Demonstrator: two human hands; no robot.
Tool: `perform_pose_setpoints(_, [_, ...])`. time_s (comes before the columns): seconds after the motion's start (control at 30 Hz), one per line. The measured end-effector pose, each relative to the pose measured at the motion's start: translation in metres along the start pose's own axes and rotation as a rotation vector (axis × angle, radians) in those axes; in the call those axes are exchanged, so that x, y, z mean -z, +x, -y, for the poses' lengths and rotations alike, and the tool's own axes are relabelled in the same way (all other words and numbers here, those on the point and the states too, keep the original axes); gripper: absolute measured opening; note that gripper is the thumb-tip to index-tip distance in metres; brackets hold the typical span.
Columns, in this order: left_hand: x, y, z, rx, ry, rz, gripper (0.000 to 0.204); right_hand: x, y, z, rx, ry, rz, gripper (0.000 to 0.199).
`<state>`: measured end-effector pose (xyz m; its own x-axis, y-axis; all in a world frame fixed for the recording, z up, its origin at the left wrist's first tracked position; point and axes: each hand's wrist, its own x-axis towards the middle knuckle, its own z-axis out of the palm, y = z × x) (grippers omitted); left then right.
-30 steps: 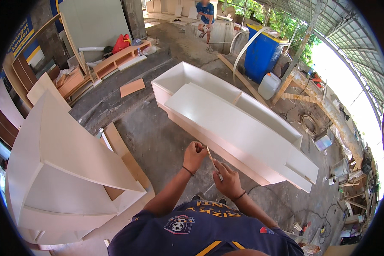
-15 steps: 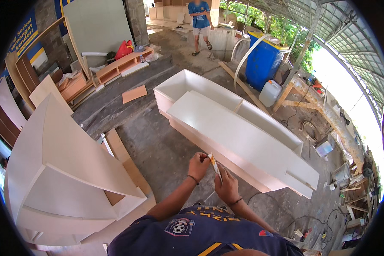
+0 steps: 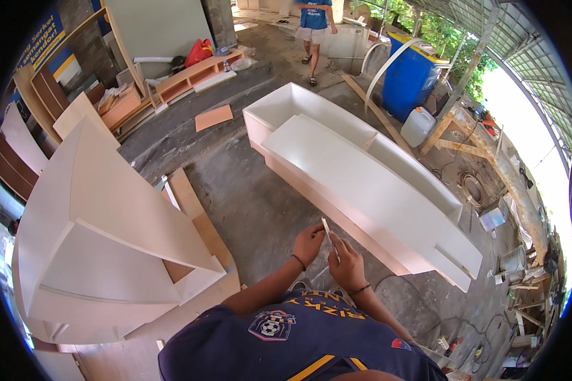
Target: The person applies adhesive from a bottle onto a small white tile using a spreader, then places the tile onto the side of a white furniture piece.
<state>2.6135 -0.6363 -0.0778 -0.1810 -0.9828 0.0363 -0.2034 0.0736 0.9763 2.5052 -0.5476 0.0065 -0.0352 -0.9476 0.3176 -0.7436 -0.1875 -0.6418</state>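
My left hand point(image 3: 309, 244) is closed, its fingertips pinched at the upper end of a small, flat, pale packet point(image 3: 325, 225). Around the packet's lower part close the fingers of my right hand point(image 3: 346, 267). It is turned nearly edge-on, so little of its face shows. Both hands are close together in front of my chest, above the concrete floor. Just beyond them lies a long white cabinet box point(image 3: 279, 105), open at the top. A white panel point(image 3: 356, 181) rests across it, covering part of the opening.
At left stands a curved, pale wooden furniture piece point(image 3: 133, 209). A person point(image 3: 314, 28) in a blue shirt is at the back. Behind the cabinet are a blue bin point(image 3: 408, 76) and a white jerrycan point(image 3: 417, 127). Cables and scrap wood point(image 3: 531, 305) lie at right.
The packet has turned edge-on, hiding its orange-marked face. Both hands have shifted slightly right in view. The view has tilted a little, and the person at the back has stepped.
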Motion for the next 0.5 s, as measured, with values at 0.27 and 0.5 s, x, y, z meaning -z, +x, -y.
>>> perform_pose_setpoints(0.27, [0.012, 0.004, 0.0, 0.083, -0.069, 0.082, 0.026, -0.001, -0.008, 0.008, 0.024, 0.059, 0.018, 0.048])
perform_pose_setpoints(0.5, [0.04, 0.019, -0.015, 0.041, 0.002, 0.316, 0.024, 0.003, -0.018, 0.004, -0.055, 0.18, 0.082, 0.052])
